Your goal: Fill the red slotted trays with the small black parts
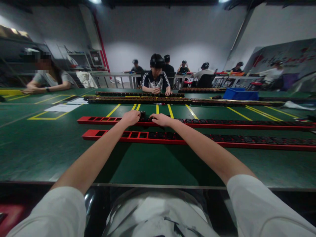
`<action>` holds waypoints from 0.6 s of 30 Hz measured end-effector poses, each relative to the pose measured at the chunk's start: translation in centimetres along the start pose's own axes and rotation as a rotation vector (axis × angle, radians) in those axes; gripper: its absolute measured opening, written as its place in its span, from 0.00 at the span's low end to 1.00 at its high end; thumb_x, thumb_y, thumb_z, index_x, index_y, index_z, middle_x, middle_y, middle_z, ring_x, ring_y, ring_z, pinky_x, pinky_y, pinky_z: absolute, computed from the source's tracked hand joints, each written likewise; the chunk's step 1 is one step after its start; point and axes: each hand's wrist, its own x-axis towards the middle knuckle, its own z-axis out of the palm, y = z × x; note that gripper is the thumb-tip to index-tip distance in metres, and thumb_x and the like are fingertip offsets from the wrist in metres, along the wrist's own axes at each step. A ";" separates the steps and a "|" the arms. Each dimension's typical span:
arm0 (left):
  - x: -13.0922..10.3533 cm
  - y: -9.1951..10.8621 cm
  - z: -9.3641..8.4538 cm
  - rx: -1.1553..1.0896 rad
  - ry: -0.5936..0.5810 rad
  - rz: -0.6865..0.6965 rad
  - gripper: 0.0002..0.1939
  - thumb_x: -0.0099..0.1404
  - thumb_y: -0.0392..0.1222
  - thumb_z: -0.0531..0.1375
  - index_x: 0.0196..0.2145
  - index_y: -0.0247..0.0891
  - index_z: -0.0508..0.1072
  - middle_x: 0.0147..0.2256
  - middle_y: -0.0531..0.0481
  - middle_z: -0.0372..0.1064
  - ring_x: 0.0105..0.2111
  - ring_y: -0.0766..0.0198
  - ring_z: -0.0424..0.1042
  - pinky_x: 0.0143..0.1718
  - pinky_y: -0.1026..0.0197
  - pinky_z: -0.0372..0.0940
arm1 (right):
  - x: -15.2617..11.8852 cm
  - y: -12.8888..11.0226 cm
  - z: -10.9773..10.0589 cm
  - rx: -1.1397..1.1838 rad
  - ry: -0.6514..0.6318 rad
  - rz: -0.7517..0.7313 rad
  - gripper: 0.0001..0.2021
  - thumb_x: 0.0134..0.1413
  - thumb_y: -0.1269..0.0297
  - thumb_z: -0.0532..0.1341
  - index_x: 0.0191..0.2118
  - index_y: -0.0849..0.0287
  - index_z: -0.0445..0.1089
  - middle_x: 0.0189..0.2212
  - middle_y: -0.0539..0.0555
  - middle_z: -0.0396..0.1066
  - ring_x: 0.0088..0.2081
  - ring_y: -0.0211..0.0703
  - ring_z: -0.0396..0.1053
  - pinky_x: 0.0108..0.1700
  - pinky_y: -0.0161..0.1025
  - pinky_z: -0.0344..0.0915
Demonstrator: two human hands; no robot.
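My left hand [131, 118] is closed over the farther red rail [103, 122], its fingertips at a small black block [142, 115] that stands up from the rail. Just right of it, my right hand [161, 119] is curled with its fingertips down at the same rail; whatever lies under them is hidden. The rail's left end has open square slots, while black square pieces [195, 121] fill its right part. Nearer to me, a second red rail [91, 134] lies parallel, with open slots at its left and black pieces [170, 136] farther right.
Long dark strips [138, 99] lie across the green table [61, 148] beyond the rails. White papers [64, 107] lie at the left, a blue bin [240, 94] at the right. A person [156, 77] works opposite; another person [51, 77] sits at the left.
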 end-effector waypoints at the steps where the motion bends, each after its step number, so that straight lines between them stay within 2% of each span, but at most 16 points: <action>1: 0.0 0.0 0.0 -0.001 0.001 0.001 0.15 0.68 0.38 0.49 0.40 0.41 0.76 0.48 0.42 0.74 0.50 0.54 0.71 0.48 0.56 0.65 | 0.0 0.0 0.0 -0.002 0.001 -0.003 0.19 0.68 0.62 0.53 0.60 0.58 0.66 0.55 0.60 0.73 0.53 0.51 0.72 0.55 0.42 0.65; 18: 0.1 0.1 0.1 -0.044 0.019 -0.052 0.17 0.67 0.37 0.49 0.42 0.40 0.78 0.47 0.42 0.75 0.49 0.53 0.72 0.48 0.56 0.67 | -0.1 -0.1 -0.1 0.005 -0.003 0.003 0.19 0.68 0.62 0.52 0.60 0.58 0.66 0.55 0.61 0.73 0.52 0.51 0.72 0.54 0.43 0.65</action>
